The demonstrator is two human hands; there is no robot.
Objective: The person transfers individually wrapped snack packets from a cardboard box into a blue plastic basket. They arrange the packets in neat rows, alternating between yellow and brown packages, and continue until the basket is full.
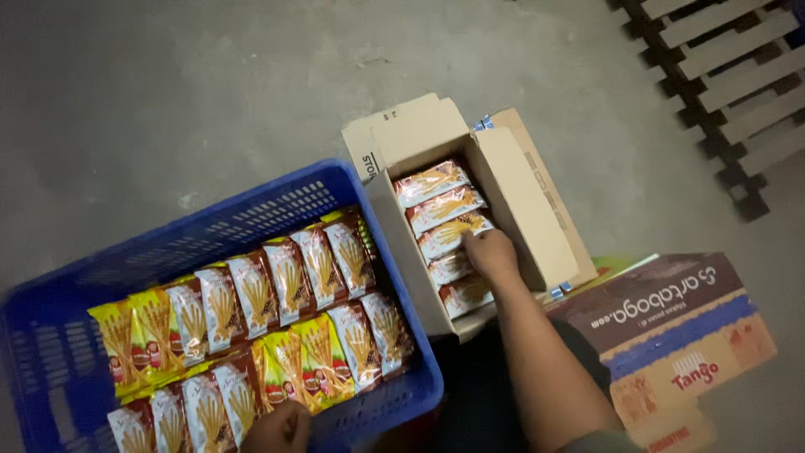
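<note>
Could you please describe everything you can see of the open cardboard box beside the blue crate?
The open cardboard box is plain brown, its flaps folded outward, with bits of blue tape at two corners. It sits on the grey floor, against the right side of the blue crate. Inside, a row of orange and white snack packets lies along its left half; the right half looks empty. The right hand reaches in and rests on the packets.

Dim and yellowish, lit from above. Slightly soft throughout (grainy over the grey floor [210, 101]). Faint sheen on the snack packets [251, 294]. Darkest shadow bottom centre, beside the forearm.
</note>
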